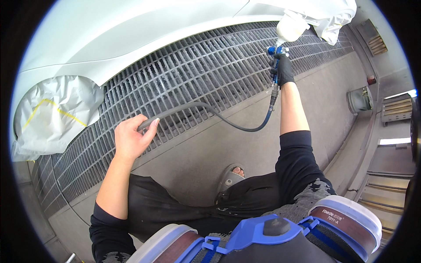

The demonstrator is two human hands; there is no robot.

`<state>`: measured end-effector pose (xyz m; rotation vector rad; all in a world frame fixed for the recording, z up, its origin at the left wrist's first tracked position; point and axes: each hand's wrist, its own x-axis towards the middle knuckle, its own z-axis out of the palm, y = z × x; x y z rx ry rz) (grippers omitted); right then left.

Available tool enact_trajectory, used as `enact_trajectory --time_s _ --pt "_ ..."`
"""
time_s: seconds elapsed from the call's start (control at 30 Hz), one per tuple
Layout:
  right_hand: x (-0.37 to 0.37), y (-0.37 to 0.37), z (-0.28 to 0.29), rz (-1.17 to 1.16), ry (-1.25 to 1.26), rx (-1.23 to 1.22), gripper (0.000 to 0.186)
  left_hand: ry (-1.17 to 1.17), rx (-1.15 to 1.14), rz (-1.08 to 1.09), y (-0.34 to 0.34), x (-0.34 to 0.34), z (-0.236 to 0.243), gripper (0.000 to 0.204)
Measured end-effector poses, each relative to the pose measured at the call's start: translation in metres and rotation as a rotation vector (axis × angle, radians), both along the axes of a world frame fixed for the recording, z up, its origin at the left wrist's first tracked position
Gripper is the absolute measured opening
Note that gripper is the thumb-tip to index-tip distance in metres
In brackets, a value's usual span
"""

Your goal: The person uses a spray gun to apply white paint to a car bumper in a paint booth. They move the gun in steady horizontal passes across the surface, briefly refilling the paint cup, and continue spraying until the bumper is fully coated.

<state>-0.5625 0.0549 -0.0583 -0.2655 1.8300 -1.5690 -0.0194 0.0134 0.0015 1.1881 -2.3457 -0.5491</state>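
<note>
A blue paint spray gun (278, 51) with a white cup (291, 29) on top is in my right hand (285, 71), which wears a black glove and is closed around the grip. From the gun's lower end a grey air hose (193, 105) loops across to my bare left hand (133, 136), whose fingers are wrapped round it. The gun is close to the lower edge of a pale car body (109, 37) along the top. White masking paper (61, 109) with yellow tape covers the wheel area at the left.
A metal floor grating (184, 72) runs below the car beside the grey concrete floor (184, 158). More white covering (331, 28) hangs at the upper right. A metal bucket (360, 100) stands by the right wall. My respirator (263, 232) fills the lower edge.
</note>
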Motion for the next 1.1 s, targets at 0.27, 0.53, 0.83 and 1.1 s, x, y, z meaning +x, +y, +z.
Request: enact_trajectory --time_s 0.27,0.53,0.83,1.1 --pt "0.030 -0.009 0.025 -0.077 0.005 -0.270 0.017 0.004 -0.030 0.025 -0.004 0.006 -0.003 0.030" --pt "0.101 -0.010 0.075 0.700 -0.381 -0.640 0.017 -0.011 -0.038 0.083 -0.011 0.007 -0.004 0.031" --pt "0.046 -0.034 0.068 0.175 -0.009 -0.531 0.019 0.008 -0.039 0.096 -0.009 0.021 -0.007 0.032" --pt "0.040 -0.044 0.068 -0.211 0.172 -0.486 0.024 0.037 -0.018 0.137 -0.008 0.030 -0.008 0.032"
